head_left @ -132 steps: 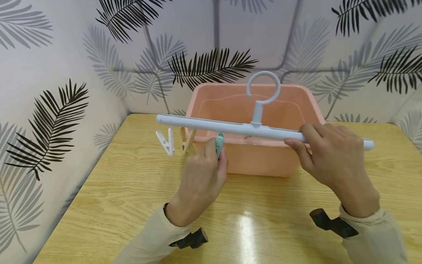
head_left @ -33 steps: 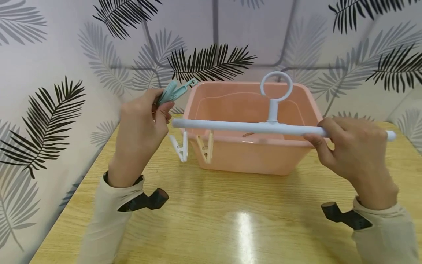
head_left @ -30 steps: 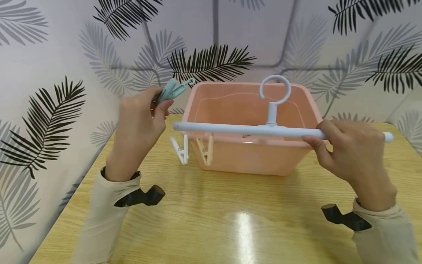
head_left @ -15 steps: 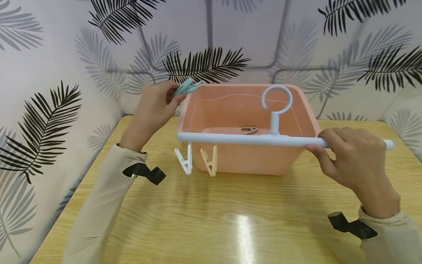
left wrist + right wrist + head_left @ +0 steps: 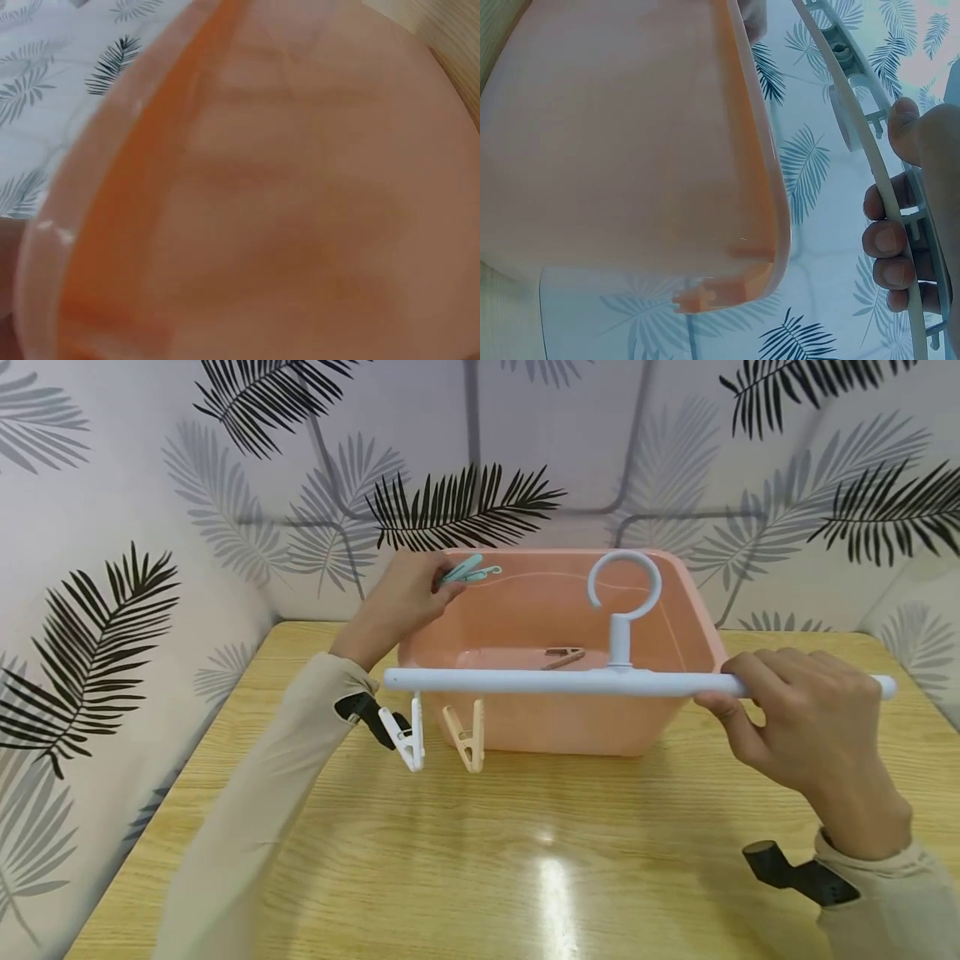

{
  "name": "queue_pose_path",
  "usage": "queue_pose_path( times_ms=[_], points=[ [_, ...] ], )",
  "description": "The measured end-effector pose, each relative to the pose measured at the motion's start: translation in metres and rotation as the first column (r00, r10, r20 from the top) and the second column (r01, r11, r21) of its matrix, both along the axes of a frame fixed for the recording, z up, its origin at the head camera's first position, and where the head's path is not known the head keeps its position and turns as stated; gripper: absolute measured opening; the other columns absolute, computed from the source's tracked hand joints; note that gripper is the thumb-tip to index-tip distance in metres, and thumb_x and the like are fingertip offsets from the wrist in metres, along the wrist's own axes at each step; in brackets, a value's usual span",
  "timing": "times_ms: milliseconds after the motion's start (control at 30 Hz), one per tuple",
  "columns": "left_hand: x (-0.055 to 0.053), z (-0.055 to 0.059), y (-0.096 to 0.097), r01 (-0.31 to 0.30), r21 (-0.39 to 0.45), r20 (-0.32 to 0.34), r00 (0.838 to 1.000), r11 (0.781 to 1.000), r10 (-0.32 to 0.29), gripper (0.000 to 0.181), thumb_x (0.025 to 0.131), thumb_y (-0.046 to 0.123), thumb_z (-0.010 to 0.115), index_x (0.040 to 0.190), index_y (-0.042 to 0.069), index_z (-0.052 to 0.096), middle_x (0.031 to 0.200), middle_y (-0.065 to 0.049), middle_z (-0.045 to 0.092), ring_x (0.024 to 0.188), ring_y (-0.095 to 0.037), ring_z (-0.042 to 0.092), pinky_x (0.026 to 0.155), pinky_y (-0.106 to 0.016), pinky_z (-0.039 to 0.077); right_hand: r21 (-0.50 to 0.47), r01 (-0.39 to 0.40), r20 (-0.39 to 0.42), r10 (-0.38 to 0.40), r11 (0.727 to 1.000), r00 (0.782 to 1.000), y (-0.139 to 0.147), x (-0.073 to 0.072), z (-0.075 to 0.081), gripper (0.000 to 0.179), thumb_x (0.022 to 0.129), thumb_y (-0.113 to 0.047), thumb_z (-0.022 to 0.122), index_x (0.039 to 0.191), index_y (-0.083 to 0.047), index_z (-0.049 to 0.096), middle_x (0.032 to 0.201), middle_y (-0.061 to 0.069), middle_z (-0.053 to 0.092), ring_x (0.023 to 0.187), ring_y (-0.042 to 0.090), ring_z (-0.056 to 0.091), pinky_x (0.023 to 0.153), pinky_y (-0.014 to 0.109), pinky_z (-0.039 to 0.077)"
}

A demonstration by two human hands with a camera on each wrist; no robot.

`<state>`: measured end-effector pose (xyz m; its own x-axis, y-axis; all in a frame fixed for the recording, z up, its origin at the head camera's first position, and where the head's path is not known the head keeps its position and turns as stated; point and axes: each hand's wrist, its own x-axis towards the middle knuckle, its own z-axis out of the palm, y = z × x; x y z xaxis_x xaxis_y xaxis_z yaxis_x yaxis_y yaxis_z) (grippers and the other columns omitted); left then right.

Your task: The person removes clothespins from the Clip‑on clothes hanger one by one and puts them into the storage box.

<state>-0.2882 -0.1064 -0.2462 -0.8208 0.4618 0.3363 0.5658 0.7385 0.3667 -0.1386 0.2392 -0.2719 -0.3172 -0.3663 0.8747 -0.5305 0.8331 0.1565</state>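
Mint-green clothespin [image 5: 467,570], pinched between the thumb and fingers of the left hand [image 5: 408,595], at the rear left corner of a salmon-pink plastic basin [image 5: 562,727]. The right hand [image 5: 810,718] grips the bar of a pale-blue clothes hanger [image 5: 510,681] near its right end, its fingers curled round the bar in front of the basin. A white clothespin [image 5: 408,742] and a yellow clothespin [image 5: 471,743] hang below the bar's left part. Within the basin lies a brown clothespin [image 5: 564,657]. Support: wood-grain table [image 5: 420,868]. Background: leaf-patterned wall covering [image 5: 420,410].
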Motion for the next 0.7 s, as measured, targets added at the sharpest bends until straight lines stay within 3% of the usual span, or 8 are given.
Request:
queue_pose_path(
  times_ms=[200,433,700],
  points=[
    [-0.009,-0.007,0.011,0.010,-0.040,0.043,0.999,0.999,-0.008,0.014,0.093,0.014,0.064,0.087,0.001,0.065,0.071,-0.006,0.056,0.063,-0.018,0.048,0.057,-0.028,0.036,-0.022,-0.017,-0.014,0.016,1.000,1.000,-0.002,0.003,0.002,0.068,0.097,-0.061,0.038,0.066,-0.003,0.055,0.049,0.006,0.047,0.034,0.024,0.036,0.034,0.037,0.021],
    [-0.018,-0.015,0.019,0.050,-0.062,0.027,0.998,0.997,-0.049,0.014,0.092,0.010,0.063,0.084,-0.001,0.063,0.075,-0.009,0.057,0.070,-0.022,0.050,0.065,-0.032,0.041,-0.027,-0.038,-0.014,0.037,0.999,0.999,-0.003,0.005,0.005,0.068,0.097,-0.061,0.039,0.066,-0.002,0.056,0.049,0.007,0.048,0.034,0.025,0.038,0.034,0.036,0.021],
    [-0.018,-0.020,0.023,0.022,-0.055,0.042,0.999,0.998,-0.019,0.016,0.095,0.013,0.059,0.087,0.002,0.068,0.072,-0.007,0.062,0.054,-0.013,0.041,0.052,-0.026,0.034,-0.041,-0.046,-0.022,0.045,0.998,0.999,-0.005,0.008,0.007,0.068,0.096,-0.061,0.040,0.065,-0.003,0.055,0.049,0.006,0.048,0.033,0.024,0.037,0.034,0.035,0.019]
  ],
)
